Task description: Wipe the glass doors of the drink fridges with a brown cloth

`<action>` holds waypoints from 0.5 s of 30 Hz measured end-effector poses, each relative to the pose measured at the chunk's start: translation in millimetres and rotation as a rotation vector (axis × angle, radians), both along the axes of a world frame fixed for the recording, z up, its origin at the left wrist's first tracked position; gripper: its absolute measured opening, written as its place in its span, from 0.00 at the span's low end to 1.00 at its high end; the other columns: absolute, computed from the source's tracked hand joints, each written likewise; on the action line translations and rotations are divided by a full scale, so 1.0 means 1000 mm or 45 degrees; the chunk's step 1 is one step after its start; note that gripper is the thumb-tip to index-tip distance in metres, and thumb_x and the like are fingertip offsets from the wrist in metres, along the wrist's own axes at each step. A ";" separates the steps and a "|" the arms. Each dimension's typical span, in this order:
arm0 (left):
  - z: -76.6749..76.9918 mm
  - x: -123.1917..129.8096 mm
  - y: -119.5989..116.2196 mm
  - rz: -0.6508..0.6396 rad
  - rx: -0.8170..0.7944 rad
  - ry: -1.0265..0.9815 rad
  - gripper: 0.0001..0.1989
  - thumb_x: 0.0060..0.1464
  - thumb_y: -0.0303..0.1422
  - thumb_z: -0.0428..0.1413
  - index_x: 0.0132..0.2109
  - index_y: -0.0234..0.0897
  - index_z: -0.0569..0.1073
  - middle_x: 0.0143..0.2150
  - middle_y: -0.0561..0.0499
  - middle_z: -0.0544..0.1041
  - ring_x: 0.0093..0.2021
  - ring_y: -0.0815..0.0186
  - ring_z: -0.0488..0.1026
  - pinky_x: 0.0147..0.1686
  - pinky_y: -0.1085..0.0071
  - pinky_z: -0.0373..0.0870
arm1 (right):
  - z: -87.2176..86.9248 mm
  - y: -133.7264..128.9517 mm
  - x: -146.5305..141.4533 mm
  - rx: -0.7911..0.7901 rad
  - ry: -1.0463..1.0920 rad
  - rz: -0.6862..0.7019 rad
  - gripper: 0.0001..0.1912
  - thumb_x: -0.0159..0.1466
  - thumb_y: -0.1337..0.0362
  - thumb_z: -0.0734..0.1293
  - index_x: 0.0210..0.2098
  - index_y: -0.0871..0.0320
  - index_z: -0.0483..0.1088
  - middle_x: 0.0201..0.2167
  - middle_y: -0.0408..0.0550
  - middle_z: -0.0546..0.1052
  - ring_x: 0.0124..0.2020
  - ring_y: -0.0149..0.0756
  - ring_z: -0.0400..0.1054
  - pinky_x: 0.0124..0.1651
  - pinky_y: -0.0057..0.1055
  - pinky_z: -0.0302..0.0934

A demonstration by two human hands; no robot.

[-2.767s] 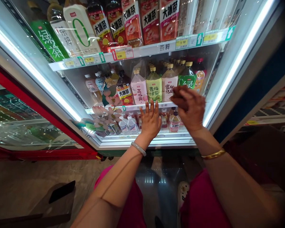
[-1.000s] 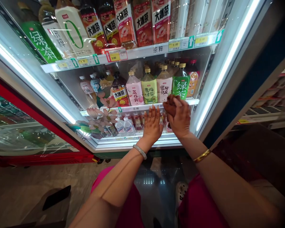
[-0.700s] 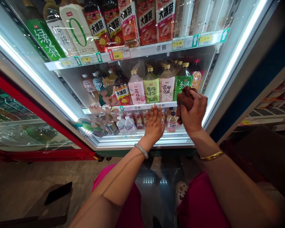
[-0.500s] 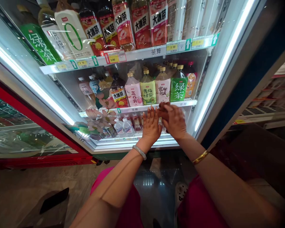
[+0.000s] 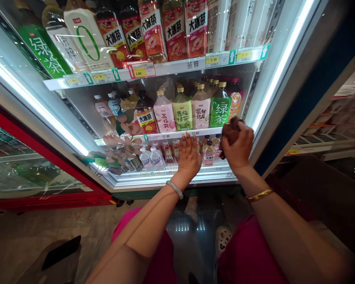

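Note:
A brown cloth (image 5: pixel 231 134) is bunched in my right hand (image 5: pixel 241 146), in front of the glass door at the lower right. The fingers are curled round it. Lower middle, my left hand (image 5: pixel 189 156) is spread with its palm toward the glass, holding nothing. Behind the door stand rows of drink bottles, among them a green-labelled bottle (image 5: pixel 221 105) on the middle shelf just above the cloth. A small dark-capped bottle (image 5: pixel 208 154) shows between my hands on the bottom shelf. Pink flower decorations (image 5: pixel 122 148) are at the lower left of the door.
A red-framed fridge (image 5: pixel 91 197) stands at the left. On the floor at lower left lies a flat black object (image 5: pixel 61 251). At the right, beyond the dark blue door edge (image 5: pixel 286 130), is an open shelf (image 5: pixel 319 140) with goods.
My right hand has moved right with the brown cloth, away from my left hand. Bottles on the bottom shelf now show between them. My left hand has hardly moved.

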State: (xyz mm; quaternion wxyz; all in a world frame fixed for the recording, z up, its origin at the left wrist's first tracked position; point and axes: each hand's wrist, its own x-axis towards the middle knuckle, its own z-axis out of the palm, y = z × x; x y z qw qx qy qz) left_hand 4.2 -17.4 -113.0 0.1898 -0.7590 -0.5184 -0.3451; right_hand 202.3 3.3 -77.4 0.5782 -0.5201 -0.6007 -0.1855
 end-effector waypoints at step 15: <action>0.001 -0.002 0.006 0.056 0.339 0.114 0.42 0.65 0.30 0.51 0.77 0.33 0.36 0.76 0.38 0.51 0.78 0.56 0.39 0.75 0.47 0.40 | 0.015 -0.005 -0.010 0.046 0.252 0.016 0.31 0.61 0.61 0.67 0.63 0.55 0.62 0.54 0.59 0.71 0.57 0.55 0.67 0.60 0.57 0.64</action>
